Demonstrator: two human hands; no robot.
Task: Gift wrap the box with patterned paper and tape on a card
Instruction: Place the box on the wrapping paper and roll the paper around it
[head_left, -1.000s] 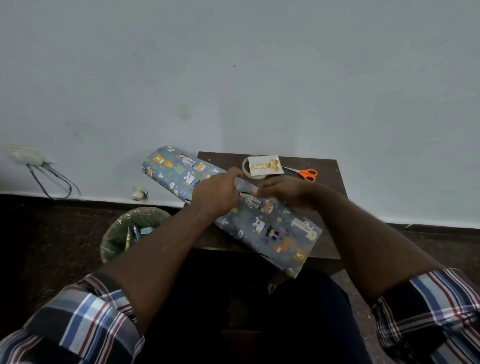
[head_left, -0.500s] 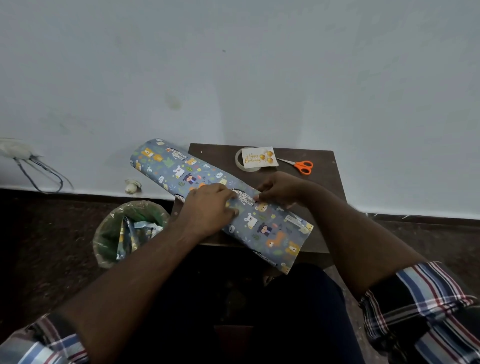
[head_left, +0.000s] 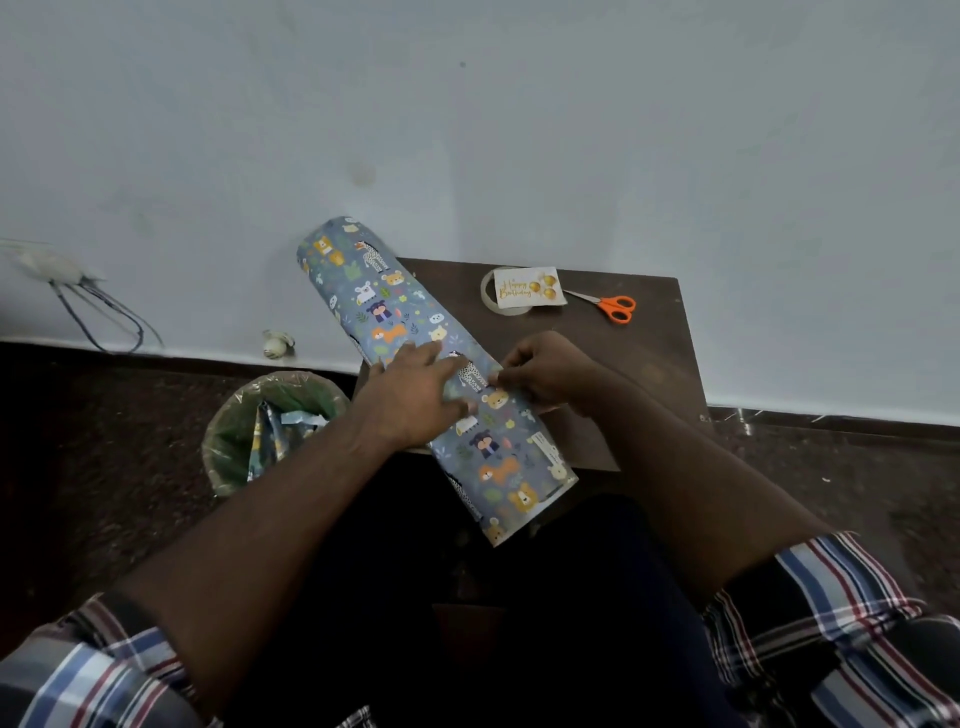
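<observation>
Fingers of my left hand lie flat, pressing the patterned paper onto the table, while my right hand pinches its edge.

Blue animal-print paper roll lying diagonally across table's left edge; birthday card atop tape roll.

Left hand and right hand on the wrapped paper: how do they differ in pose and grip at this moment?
The left hand lies flat with straight fingers pressing down on the patterned paper; the right hand has curled fingers pinching at the paper's edge. The left hand rests on top of the paper's middle, while the right hand works from its side nearer the table. Both touch the same stretch of paper.
</observation>
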